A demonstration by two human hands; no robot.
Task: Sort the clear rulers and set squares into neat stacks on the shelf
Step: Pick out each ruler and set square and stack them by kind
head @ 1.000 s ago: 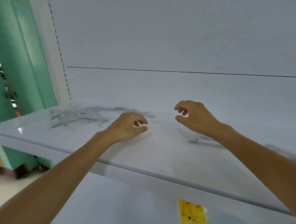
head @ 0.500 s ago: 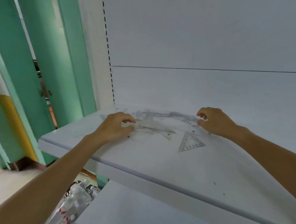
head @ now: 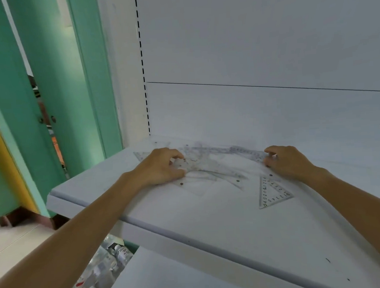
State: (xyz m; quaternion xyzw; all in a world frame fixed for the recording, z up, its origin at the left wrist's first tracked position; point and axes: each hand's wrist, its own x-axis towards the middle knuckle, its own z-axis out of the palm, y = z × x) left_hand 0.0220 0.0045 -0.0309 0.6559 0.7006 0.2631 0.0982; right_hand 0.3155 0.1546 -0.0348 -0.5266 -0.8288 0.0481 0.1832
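Rulers run left-right, your left grip and right grip pinching an end each, set square nearer right.

white back panel | green door frame | pale floor | yellow wall band

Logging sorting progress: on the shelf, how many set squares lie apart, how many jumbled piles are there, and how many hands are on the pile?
Lone set square: 1
Jumbled pile of clear rulers and set squares: 1, pieces overlap too much to count
Hands gripping it: 2, left hand and right hand
Total: 4
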